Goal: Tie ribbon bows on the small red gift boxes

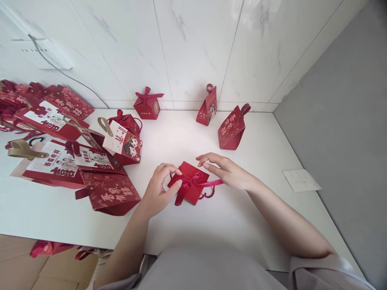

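Observation:
A small red gift box (188, 165) sits on the white table in front of me, topped with a magenta ribbon bow (193, 179). One ribbon tail runs out to the right and another hangs over the front. Red twisted cord shows at the box's right side. At the box's left edge is my left hand (160, 191), its curved thumb and index finger apart beside the bow; whether they touch it I cannot tell. My right hand (226, 171) hovers at the right of the box, fingers stretched and holding nothing, close to the ribbon tail.
Several red gift boxes and bags crowd the left, including a patterned box (113, 193). At the back stand a bow-tied box (147, 108), a slim triangular box (207, 106) and a looped box (232, 129). White paper (301, 180) lies at the right edge. Tiled wall (193, 48) bounds the back.

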`<state>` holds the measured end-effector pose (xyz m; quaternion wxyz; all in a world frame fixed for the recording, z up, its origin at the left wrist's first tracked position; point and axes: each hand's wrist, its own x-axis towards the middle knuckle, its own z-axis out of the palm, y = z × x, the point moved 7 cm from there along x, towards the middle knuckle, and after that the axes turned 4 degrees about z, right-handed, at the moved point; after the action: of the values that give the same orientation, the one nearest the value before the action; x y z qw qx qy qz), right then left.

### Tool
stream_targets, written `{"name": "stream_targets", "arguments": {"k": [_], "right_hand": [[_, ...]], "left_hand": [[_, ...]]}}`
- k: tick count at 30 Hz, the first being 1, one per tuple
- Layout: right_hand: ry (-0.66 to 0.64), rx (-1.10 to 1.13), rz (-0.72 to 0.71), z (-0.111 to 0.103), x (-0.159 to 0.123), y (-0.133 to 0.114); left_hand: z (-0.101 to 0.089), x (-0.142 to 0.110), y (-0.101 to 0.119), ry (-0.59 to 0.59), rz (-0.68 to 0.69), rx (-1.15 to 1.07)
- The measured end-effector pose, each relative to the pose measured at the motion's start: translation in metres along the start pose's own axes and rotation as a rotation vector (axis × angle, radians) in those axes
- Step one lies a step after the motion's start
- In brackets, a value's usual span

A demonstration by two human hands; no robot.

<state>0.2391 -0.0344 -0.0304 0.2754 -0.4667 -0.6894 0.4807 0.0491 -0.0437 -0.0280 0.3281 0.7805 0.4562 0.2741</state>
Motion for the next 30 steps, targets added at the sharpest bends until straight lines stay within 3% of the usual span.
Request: {"name": "stream_targets", "arguments": {"k": [8,24,30], "right_hand": [[-0.115,0.038,-0.096,0.021,0.005,0.002],[-0.081,-0.127,-0.081,0.015,0.000,-0.001],[-0.103,-0.058,-0.106,0.015,0.000,-0.002]], "left_hand": [[0.003,0.001,-0.004,-0.108,-0.030,-0.032],[0.012,0.003,-0.004,-0.259,-0.086,-0.086],[0.015,0.008,-0.004,-0.281,0.039,-0.075]]}}
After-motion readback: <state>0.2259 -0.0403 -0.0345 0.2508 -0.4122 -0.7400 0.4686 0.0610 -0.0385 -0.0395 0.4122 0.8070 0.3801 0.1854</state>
